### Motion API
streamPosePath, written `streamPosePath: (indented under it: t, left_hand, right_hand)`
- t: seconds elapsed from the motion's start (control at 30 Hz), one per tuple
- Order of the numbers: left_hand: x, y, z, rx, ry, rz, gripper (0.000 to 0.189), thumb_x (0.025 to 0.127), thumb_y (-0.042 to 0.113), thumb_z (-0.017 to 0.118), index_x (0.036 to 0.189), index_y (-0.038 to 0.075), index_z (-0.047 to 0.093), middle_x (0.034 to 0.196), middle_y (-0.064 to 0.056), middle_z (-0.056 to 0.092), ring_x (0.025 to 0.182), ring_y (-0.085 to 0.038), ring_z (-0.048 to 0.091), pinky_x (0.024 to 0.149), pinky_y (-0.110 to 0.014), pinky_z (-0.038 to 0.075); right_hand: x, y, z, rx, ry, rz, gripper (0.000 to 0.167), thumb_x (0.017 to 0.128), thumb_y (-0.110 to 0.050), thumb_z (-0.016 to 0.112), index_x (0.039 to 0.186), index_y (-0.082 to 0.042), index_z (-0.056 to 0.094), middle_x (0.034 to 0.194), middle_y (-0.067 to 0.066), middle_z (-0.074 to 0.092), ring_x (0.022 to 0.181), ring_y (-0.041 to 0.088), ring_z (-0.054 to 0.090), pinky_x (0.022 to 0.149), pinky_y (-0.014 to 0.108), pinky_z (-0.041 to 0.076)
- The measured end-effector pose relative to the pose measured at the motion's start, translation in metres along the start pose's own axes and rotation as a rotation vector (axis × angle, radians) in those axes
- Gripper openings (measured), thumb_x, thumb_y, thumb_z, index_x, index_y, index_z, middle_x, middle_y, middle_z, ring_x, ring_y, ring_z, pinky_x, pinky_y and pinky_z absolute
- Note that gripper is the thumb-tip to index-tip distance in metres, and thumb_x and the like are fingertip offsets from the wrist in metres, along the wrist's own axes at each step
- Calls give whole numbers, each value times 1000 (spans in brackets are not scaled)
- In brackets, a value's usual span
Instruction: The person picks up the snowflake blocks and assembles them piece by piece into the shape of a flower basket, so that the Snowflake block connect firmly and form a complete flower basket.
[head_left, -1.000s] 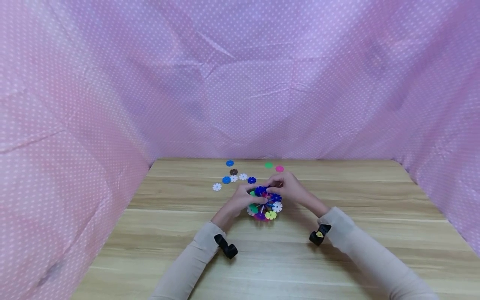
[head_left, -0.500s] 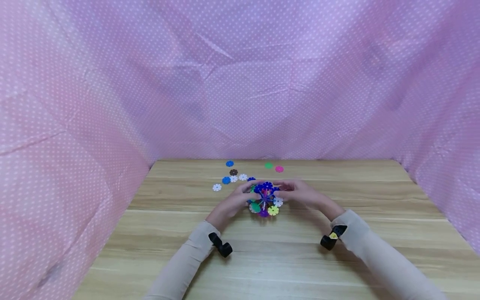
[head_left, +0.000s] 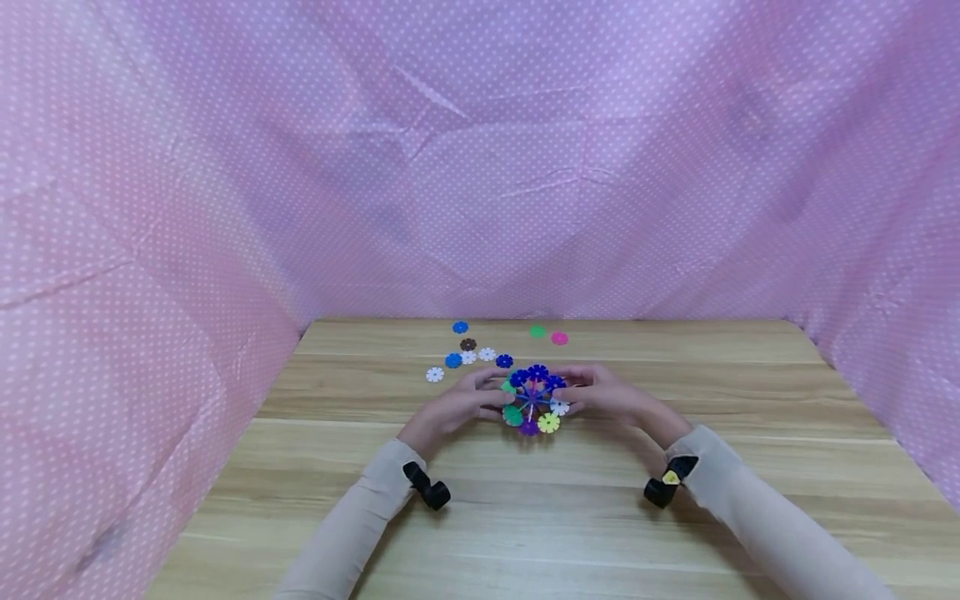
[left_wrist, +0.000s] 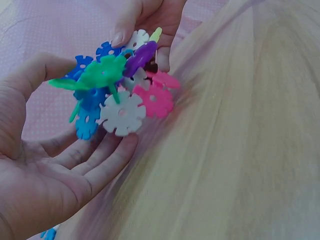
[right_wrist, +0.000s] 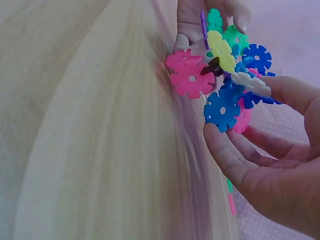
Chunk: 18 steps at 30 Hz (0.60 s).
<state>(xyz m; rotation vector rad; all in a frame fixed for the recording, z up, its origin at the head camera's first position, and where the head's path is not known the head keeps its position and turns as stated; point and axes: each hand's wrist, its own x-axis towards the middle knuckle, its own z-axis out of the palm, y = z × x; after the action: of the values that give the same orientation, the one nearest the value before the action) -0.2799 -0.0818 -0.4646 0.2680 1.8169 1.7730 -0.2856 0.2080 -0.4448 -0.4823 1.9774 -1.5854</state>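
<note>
A ball-shaped cluster of interlocking snowflake discs [head_left: 533, 398] is held between the two hands, close over the table. My left hand [head_left: 459, 406] holds its left side, thumb on top and fingers beneath. On the right side, my right hand [head_left: 611, 395] grips it with the thumb near a white disc. The left wrist view shows a green disc [left_wrist: 104, 72] by the left thumb and a white disc [left_wrist: 123, 113] above the fingertips. In the right wrist view, a blue disc [right_wrist: 221, 112] meets the right fingertips, with pink discs [right_wrist: 192, 80] and a yellow disc [right_wrist: 221, 51] facing out.
Loose discs lie behind the hands on the wooden table [head_left: 540, 517]: white ones [head_left: 435, 375], a brown one [head_left: 468, 344], blue ones [head_left: 453, 360], a green one [head_left: 537, 332] and a pink one [head_left: 559, 338]. Pink dotted cloth [head_left: 480, 208] encloses the back and sides.
My right hand has shifted from the top of the cluster to its right side. The left hand has drawn left to the cluster's left side, leaving more of the discs in view.
</note>
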Motion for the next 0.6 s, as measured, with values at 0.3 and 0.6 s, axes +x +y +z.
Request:
streamPosePath:
  t: [0.3, 0.6]
  left_hand:
    - [1, 1, 7, -47, 18, 53, 56, 99, 12, 64, 150, 7, 43, 134, -19, 61, 110, -24, 68, 100, -41, 57]
    - [19, 16, 26, -95, 81, 97, 50, 100, 28, 67, 144, 11, 52, 124, -14, 71, 111, -25, 71, 102, -42, 56]
  right_hand:
    - [-11, -3, -5, 55, 71, 5, 63, 100, -18, 65, 152, 5, 39, 132, 23, 57, 104, 16, 66, 99, 45, 57]
    - [-21, -4, -33, 165, 67, -50, 61, 104, -10, 55, 152, 15, 28, 128, 6, 65, 108, 13, 68, 106, 45, 53]
